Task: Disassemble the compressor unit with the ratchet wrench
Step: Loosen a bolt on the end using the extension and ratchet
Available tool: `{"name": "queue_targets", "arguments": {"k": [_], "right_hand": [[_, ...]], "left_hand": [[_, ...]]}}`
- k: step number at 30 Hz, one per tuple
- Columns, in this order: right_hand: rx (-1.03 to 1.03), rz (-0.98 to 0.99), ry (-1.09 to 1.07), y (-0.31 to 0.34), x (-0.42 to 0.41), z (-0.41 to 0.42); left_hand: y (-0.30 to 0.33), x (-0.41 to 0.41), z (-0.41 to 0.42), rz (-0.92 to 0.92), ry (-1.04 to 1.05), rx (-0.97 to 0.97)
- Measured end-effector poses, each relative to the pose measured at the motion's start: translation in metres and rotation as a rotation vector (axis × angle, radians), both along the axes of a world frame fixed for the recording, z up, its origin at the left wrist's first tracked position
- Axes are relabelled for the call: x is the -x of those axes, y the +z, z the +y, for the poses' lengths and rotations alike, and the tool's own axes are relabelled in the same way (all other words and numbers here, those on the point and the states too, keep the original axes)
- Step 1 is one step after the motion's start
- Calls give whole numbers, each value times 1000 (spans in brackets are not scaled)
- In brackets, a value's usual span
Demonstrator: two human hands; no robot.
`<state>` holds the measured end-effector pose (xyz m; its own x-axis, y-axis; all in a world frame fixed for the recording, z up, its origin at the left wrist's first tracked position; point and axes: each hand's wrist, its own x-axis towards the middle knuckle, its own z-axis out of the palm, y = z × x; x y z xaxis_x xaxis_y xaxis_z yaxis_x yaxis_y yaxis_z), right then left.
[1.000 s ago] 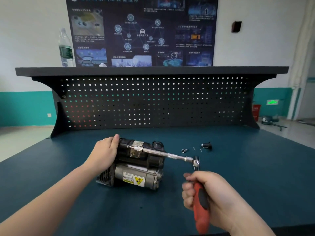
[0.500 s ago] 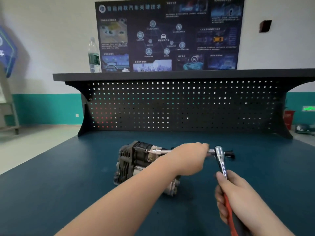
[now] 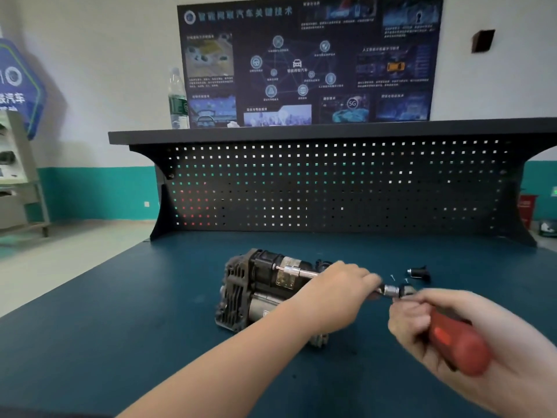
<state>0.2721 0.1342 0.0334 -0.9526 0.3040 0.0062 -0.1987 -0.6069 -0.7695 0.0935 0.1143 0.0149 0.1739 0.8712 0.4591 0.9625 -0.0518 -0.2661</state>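
The black and silver compressor unit [image 3: 256, 288] lies on the blue bench top at centre. A ratchet wrench with a red handle [image 3: 452, 339] carries a long silver extension bar [image 3: 297, 271] whose socket end meets the top of the compressor. My left hand [image 3: 340, 292] reaches across the unit and grips the extension bar near its outer end. My right hand [image 3: 437, 327] grips the red handle at the lower right; it is motion-blurred. The ratchet head [image 3: 404, 291] shows between the two hands.
A small black part [image 3: 419, 273] and tiny screws [image 3: 393, 277] lie on the bench just right of the compressor. A black pegboard back panel [image 3: 331, 188] with a shelf rises behind; a water bottle [image 3: 177, 101] stands on the shelf.
My left hand left the compressor's left end and took hold of the extension bar. The ratchet handle swung down toward me in my right hand. The view shifted left.
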Motion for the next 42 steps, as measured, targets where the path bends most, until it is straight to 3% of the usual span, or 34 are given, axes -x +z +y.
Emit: {"name": "queue_targets", "arguments": {"k": [3,6,8,10,14,16,18,21,24,27,29,33,36,38,42], "right_hand": [[-412,-162,-180,-4,3,3],[-676,-185,-398,-13,11,3],[-591,-130,-440,-15,17,-1],[-344,-73,-437,-16,23,-13],[237,86,-297,0,28,-28],[425,155,-267,16,19,-31],[392,130,-208,19,14,-31],[55,-36,-302,-7,21,-17],[-235,-48,-459,-25,22,-3],[-287,-19,-486,-38,25,-3],[-173,-10,-480,-44,30,-9],[313,107,-280,-19,26,-24],[423,93,-243,0,16,-20],[234,-37,-190,-4,16,-15],[-267,-145,-417,-28,18,1]], "left_hand": [[27,-1,1,-248,6,-97],[48,3,-2,-410,6,-25],[49,4,-4,-399,2,-40],[42,1,-4,-328,20,-86],[9,-3,-4,32,-4,-10],[-11,0,-9,166,-11,64],[-18,3,-11,164,-1,64],[2,2,-3,-18,42,-51],[29,5,4,-220,70,-52],[35,9,4,-285,65,-11],[28,5,2,-207,58,-43],[1,4,-3,62,-15,10],[-16,9,-9,99,-42,55],[-11,9,-8,24,-44,3],[20,9,-1,-256,-5,-104]]}}
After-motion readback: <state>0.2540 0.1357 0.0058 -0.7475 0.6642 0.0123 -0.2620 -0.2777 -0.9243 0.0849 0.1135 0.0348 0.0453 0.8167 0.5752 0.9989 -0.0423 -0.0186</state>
